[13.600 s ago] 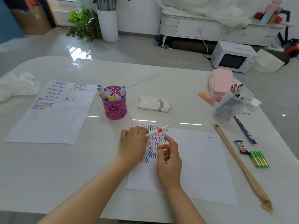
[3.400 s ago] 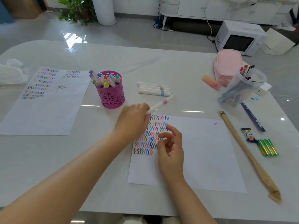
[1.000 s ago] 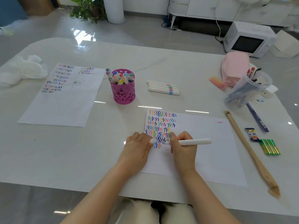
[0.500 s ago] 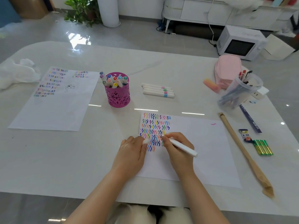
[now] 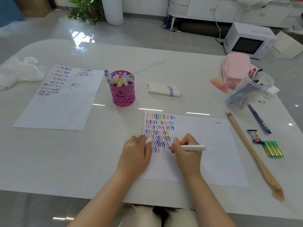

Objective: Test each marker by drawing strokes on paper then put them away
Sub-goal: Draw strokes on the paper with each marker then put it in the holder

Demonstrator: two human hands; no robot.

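Marker in use [image 5: 188, 147]: white barrel, clamped in the fingers of the right hand [image 5: 186, 151]; long axis nearly level, running left to right, tail toward the right edge of the tabletop.
Tip: pinkish, pointing left, touching or just above the paper [image 5: 213, 145] at the end of the lowest row of strokes [image 5: 159, 133]; contact too fine to confirm.
Left hand [image 5: 136, 153]: just left of the tip, resting on the left edge of the paper, fingers curled shut on a small white piece, probably the cap [image 5: 148, 140].
Next stroke, as a judgement: open space lies right of the tip, toward the right hand.
Putting away, as a judgement: pink marker cup [image 5: 123, 94] beyond the far left corner of the paper, nearer the left hand.
Untested markers [image 5: 164, 89]: four white ones side by side toward the far edge.
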